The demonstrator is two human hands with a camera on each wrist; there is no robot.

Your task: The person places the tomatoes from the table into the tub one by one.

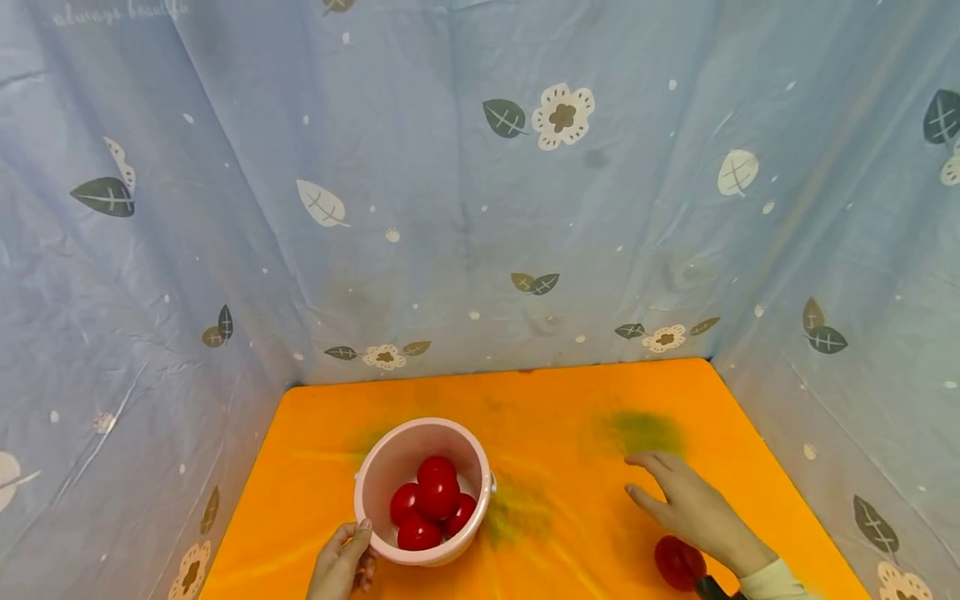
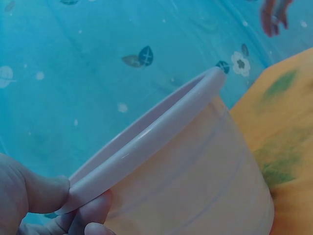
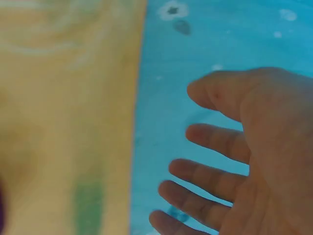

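A pale pink bucket [image 1: 375,525] stands on the left half of the table, with several shiny red round things [image 1: 437,496], which look like balls or tomatoes, inside. My left hand [image 1: 341,562] pinches its near left rim. In the left wrist view, the thumb [image 2: 46,193] lies over the rim of the tilted-looking bucket [image 2: 190,166], fingers beneath. Over the right side of the table, my right hand [image 1: 697,512] is held with fingers spread and nothing in it. Another red round thing [image 1: 678,562] lies just below that hand, partly covered by a dark object at the wrist.
An orange cloth with green patches covers the table [image 1: 570,408]. Blue-grey curtains [image 1: 450,208] with leaf and flower prints close off the back and both sides. The bucket's handle joint [image 1: 492,482] shows on its right side.
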